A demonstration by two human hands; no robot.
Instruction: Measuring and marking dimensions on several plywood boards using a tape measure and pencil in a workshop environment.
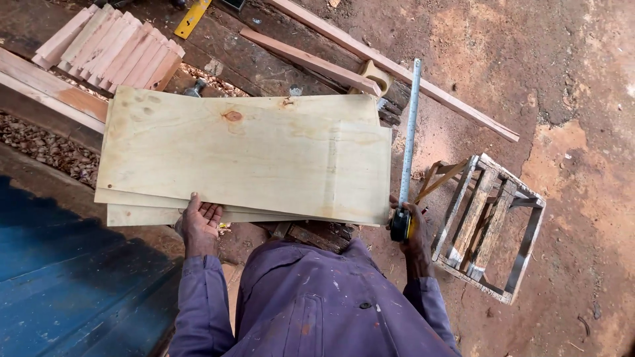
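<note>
Left hand (198, 221) cupped under pale plywood sheets (245, 155); right hand (413, 231) fingers closed round black-and-yellow tape measure (401, 223). Extended steel blade (410, 125) likely to buckle or slip off edge, unsupported.

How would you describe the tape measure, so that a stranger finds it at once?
Start at the stack of pale plywood sheets. Along its right edge runs a thin metal blade, from the tape measure in the right hand. Unlike the wooden strips nearby, it is metallic grey with a black-and-yellow case.

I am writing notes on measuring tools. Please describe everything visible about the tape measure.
The tape measure has a dark round case with a yellow edge, gripped in the right hand. Its silvery blade is pulled out and runs straight away from the person, alongside the right edge of the stacked plywood sheets. The blade tip lies near a long wooden strip.
</note>
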